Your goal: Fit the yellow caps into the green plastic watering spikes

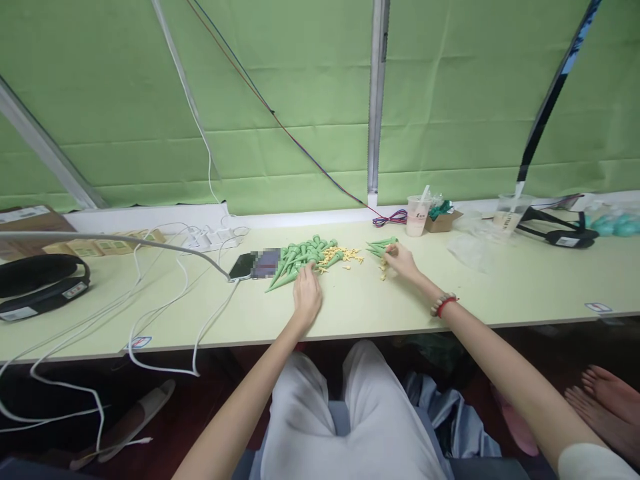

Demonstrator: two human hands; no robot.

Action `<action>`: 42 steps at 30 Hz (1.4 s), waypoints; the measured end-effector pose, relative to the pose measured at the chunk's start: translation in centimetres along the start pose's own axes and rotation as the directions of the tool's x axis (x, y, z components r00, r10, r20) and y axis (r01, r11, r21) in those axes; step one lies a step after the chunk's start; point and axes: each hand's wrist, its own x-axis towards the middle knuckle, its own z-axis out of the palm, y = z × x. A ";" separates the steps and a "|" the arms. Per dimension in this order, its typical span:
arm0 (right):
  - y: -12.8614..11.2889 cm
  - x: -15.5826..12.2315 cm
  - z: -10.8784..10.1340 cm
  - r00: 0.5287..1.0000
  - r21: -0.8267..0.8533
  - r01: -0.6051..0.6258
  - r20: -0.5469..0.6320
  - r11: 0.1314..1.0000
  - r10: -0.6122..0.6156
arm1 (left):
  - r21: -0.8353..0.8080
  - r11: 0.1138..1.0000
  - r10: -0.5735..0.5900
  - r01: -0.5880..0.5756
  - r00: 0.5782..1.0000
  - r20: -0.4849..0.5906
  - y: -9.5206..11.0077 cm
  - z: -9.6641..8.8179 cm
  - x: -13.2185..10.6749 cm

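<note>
A heap of green cone-shaped pieces lies on the table before me, with small yellow pieces scattered along its right side. My left hand is at the near edge of the heap, fingers drawn together and fingertips touching the green pieces; what they grip is hidden. To the right is a smaller group of green cones, laid roughly side by side. My right hand is at that group's right end, thumb and fingers pinched on a green cone. A few yellow bits lie just below those fingers.
A phone on a white cable borders the heap's left side. Loose cables and a power strip lie further left. Behind my right hand stand a drink cup and a small cardboard box. Black headsets rest toward both ends.
</note>
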 end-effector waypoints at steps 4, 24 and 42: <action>-0.6 0.0 -1.4 0.978 0.184 -0.206 0.062 0.961 0.198 | -0.173 0.978 0.113 -0.116 0.993 -0.027 0.3 -0.3 0.0; 2.4 -0.1 2.0 0.906 -0.188 0.411 0.190 0.892 -0.378 | -0.435 0.896 -0.087 0.086 0.996 0.018 -1.0 -0.5 0.0; 0.0 -3.4 -1.9 0.792 -0.301 0.377 0.595 0.876 -0.137 | -0.869 0.219 -0.287 0.444 0.880 0.377 -2.6 0.1 1.0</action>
